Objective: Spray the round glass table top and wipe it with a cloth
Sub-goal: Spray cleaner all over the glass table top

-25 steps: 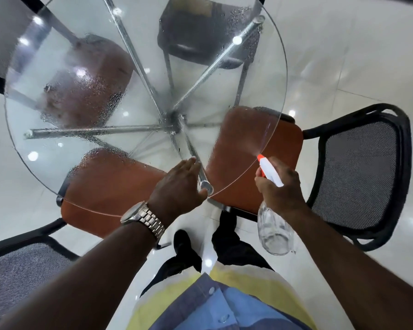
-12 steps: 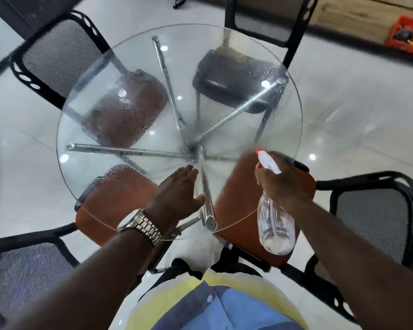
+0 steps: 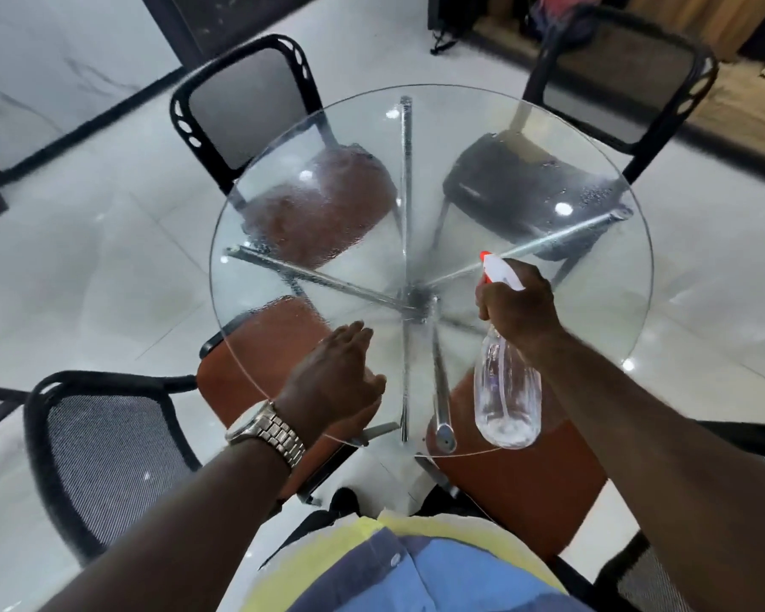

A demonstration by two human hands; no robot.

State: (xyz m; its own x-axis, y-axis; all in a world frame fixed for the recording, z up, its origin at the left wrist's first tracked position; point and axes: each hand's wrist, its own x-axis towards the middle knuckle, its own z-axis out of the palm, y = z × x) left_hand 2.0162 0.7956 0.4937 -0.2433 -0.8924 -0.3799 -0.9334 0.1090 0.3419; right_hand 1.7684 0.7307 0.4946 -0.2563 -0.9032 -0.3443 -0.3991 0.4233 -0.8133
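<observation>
The round glass table top (image 3: pixel 592 329) fills the middle of the view, with spray droplets on its far left and far right parts. Chrome legs meet at a hub under its centre. My right hand (image 3: pixel 520 309) grips a clear spray bottle (image 3: pixel 506 390) with a white and orange nozzle, held above the near right part of the glass and aimed away from me. My left hand (image 3: pixel 334 377) lies flat on the glass near its front edge, fingers together, a metal watch on the wrist. No cloth is in sight.
Several chairs ring the table: two with black mesh backs at the far side (image 3: pixel 244 112) (image 3: pixel 623 77), an orange-seated one at the near left (image 3: pixel 102 452) and one at the near right (image 3: pixel 531 488). The floor is glossy white tile (image 3: pixel 107 240).
The view has lifted and pulled back, so the whole table top now shows. My right hand has carried the bottle from the near right edge inward over the glass. My left hand stays on the glass.
</observation>
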